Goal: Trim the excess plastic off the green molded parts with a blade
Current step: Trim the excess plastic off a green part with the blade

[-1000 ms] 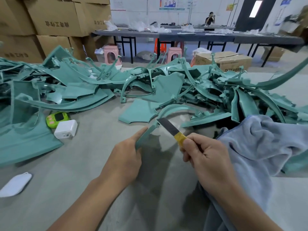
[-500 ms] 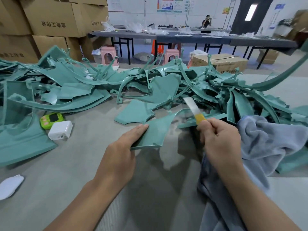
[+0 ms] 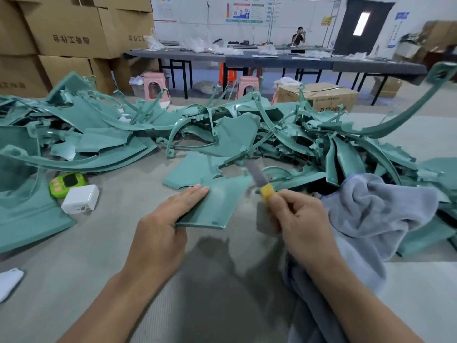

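While the left hand [image 3: 160,233] pinches the near left edge of the flat, glossy green part [image 3: 218,204], fingers straight across its top, holding it above the table [image 3: 123,243] at centre, the right hand [image 3: 303,219] clenches the yellow-wrapped blade [image 3: 257,175], blurred, at the part's far right corner.

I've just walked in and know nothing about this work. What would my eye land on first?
The sprawling heap of green molded parts across the middle of the table. In front of it, the left hand holds a flat green panel off the table while the right hand holds a yellow-handled blade by its far right corner. A grey-blue towel lies bunched on the right.
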